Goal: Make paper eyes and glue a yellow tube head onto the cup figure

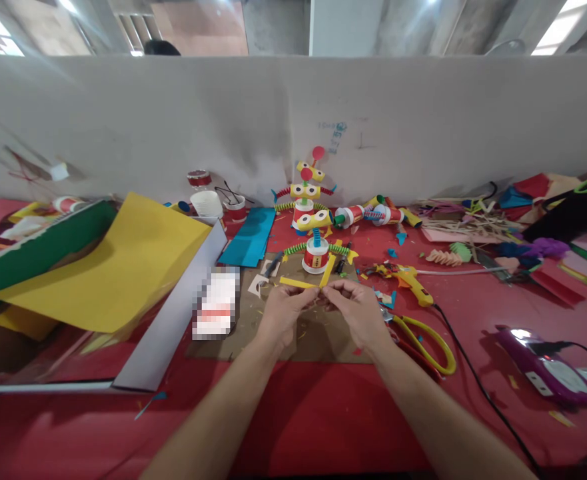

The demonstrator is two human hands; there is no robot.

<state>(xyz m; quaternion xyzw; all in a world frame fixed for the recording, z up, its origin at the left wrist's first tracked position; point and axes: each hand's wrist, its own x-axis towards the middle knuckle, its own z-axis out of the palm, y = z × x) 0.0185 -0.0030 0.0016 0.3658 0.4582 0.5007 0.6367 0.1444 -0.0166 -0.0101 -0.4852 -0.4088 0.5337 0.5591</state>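
Note:
Between both hands is a yellow paper strip [297, 283], with a second yellow arm [328, 270] slanting up from it so the two make a V; whether they are one folded strip or two cannot be told. My left hand [286, 313] pinches near the corner. My right hand [352, 308] is closed on the same corner, its fingertips partly hidden. Just beyond stands a paper-cup figure [316, 257] with yellow eyes, a blue folded neck and green folded arms. Under the hands lies a brown board [253, 333] strewn with yellow scraps.
Left is an open box [158, 333] with a large yellow sheet [118, 267]; blue sheets [248, 237] lie beyond. Right are yellow-handled scissors [446, 347], a yellow glue gun [413, 285] with its cord, and a purple device [548, 370]. More cup figures [306, 193] stand by the wall.

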